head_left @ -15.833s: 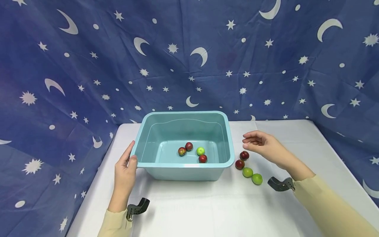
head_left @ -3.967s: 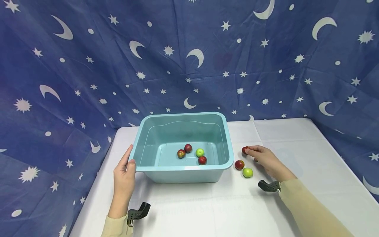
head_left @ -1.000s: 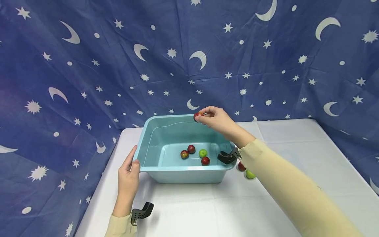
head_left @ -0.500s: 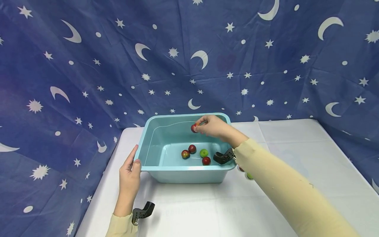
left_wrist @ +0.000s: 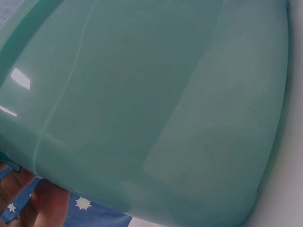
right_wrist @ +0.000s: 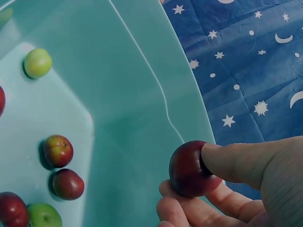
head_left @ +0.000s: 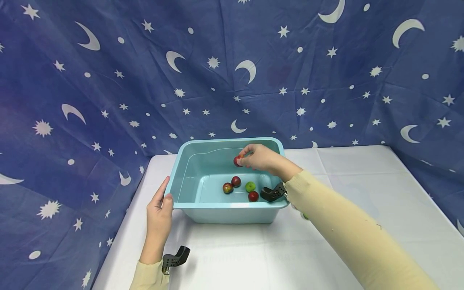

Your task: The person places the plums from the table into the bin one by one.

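Note:
My left hand (head_left: 158, 219) holds the left rim of a light blue plastic basin (head_left: 224, 206), thumb and fingers at its near left corner. In the left wrist view the basin's wall fills most of the picture, with fingers (left_wrist: 49, 203) at its edge. Inside the basin, above its floor near the back right, my right hand (head_left: 262, 158) pinches a dark red plum (right_wrist: 186, 169) between thumb and fingers. Below lie several fruits, among them a mottled red plum (right_wrist: 58, 151), a darker red plum (right_wrist: 68, 184) and a light green fruit (right_wrist: 38, 63).
Just right of the basin, a green fruit (head_left: 305, 216) on the white tablecloth (head_left: 232, 257) is mostly hidden by my right sleeve (head_left: 337, 221). A blue star-and-moon cloth (head_left: 217, 60) hangs behind and at the sides. Black wrist mounts (head_left: 176, 257) stick out from both cuffs.
My right hand took a red plum from the table, carried it left over the basin and lowered it inside. Earlier, one green fruit left the table. My left hand stays at the rim.

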